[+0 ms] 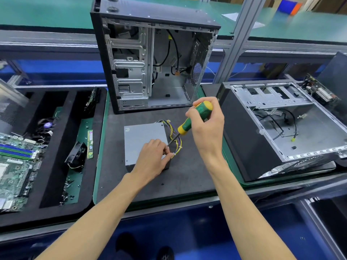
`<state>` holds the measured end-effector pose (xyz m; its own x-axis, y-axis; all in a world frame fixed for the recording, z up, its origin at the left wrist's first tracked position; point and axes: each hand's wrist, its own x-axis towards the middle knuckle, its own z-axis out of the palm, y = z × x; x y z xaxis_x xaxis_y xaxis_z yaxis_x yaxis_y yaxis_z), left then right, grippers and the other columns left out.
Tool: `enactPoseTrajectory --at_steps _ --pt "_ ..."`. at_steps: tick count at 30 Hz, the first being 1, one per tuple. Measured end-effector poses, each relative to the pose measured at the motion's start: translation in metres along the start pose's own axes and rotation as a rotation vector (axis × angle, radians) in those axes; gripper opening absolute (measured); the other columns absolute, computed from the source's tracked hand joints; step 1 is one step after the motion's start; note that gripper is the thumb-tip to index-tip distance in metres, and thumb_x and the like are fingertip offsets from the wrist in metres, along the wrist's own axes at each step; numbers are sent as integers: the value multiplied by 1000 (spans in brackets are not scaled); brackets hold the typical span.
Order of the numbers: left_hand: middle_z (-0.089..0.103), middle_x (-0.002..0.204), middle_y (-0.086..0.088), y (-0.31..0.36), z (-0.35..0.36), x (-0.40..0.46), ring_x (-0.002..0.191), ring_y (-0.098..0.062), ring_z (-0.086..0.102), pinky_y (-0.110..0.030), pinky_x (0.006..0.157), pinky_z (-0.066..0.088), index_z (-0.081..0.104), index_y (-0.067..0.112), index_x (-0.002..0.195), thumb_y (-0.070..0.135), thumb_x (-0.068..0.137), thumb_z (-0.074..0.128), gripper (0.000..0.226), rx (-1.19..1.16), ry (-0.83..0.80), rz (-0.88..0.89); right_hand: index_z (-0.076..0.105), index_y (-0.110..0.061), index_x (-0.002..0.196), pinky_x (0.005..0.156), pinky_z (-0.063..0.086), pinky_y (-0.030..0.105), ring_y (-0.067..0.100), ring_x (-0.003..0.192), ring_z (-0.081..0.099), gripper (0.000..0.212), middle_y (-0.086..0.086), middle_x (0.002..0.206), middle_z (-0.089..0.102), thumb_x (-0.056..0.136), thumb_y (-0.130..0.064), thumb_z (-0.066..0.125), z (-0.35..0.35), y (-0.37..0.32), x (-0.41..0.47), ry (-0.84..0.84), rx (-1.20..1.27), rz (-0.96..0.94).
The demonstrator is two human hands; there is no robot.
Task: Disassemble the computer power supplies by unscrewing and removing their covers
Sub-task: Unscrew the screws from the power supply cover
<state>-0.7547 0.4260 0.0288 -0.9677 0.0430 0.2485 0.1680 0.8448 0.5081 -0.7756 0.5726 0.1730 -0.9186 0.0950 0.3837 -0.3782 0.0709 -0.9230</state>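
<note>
1. Your right hand [205, 124] is wrapped around the green and yellow handle of a screwdriver [195, 118], fingers curled over its top, the shaft slanting down and to the left.
2. Your left hand [153, 158] rests on the near right corner of the power supply [142, 141], its thumb and fingers pinched together right where the screwdriver tip comes down; whether they hold a screw or steady the tip is too small to tell.
3. The power supply is a grey metal box lying flat on the dark mat [187, 175] in the middle of the bench [169, 207], its cover still on. A bundle of yellow, purple and black wires [175, 136] spills from its right side, just beside the screwdriver shaft.
4. Just beyond it, at the far edge of the mat, an upright computer case [155, 59] stands with its side open, showing drive bays and loose cables.
5. To the right, a second case [281, 128] lies on its side, open at the top.
6. To the left, a black foam tray [73, 102] holds a motherboard [15, 166], a small fan [77, 154], a memory stick [90, 144] and scattered screws [66, 190].
</note>
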Motion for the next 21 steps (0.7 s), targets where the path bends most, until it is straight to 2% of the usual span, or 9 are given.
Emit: enactPoseTrajectory --at_steps 3,8,11,14,16,18,21 --pt "55 86 8 5 0 4 86 -19 49 -35 79 40 57 21 84 37 96 61 20 46 -30 -29 56 0 93 47 40 8 -4 46 47 13 -14 61 50 85 7 62 -2 4 -2 33 18 23" --pt "68 75 12 10 -19 -1 68 -4 60 -13 63 45 63 26 77 22 89 71 15 -528 89 -362 56 -11 88 60 42 14 4 58 47 14 -14 62 51 81 -1 62 -8 13 -3 127 40 93" --pt "70 70 10 14 -21 -25 56 -5 62 -15 56 48 66 26 73 13 83 74 18 -611 -72 -352 54 -17 82 62 44 23 12 61 49 9 -3 65 57 78 -10 57 -13 20 0 151 86 189" --pt "65 65 14 9 -6 -54 61 -2 60 -16 63 46 66 29 78 14 82 71 16 -335 -292 -284 53 -20 77 58 41 23 14 60 47 4 9 69 56 74 -18 55 -16 30 1 156 117 298" --pt "67 75 13 3 5 -66 71 -5 61 -21 69 46 66 28 94 18 86 67 13 -114 -392 -256 52 -20 76 55 39 22 12 58 46 4 8 69 55 73 -19 54 -17 37 -1 154 127 368" --pt "70 89 6 -1 14 -72 85 -17 63 -30 78 49 65 22 106 21 92 61 15 18 -437 -244 51 -20 77 53 38 20 11 56 45 6 5 68 55 71 -19 54 -18 43 -3 157 151 429" --pt "69 94 1 0 19 -71 89 -22 62 -32 76 46 65 17 101 22 95 54 13 88 -399 -207 52 -22 78 49 37 17 9 56 45 8 1 65 56 71 -21 55 -20 52 -7 154 175 505"
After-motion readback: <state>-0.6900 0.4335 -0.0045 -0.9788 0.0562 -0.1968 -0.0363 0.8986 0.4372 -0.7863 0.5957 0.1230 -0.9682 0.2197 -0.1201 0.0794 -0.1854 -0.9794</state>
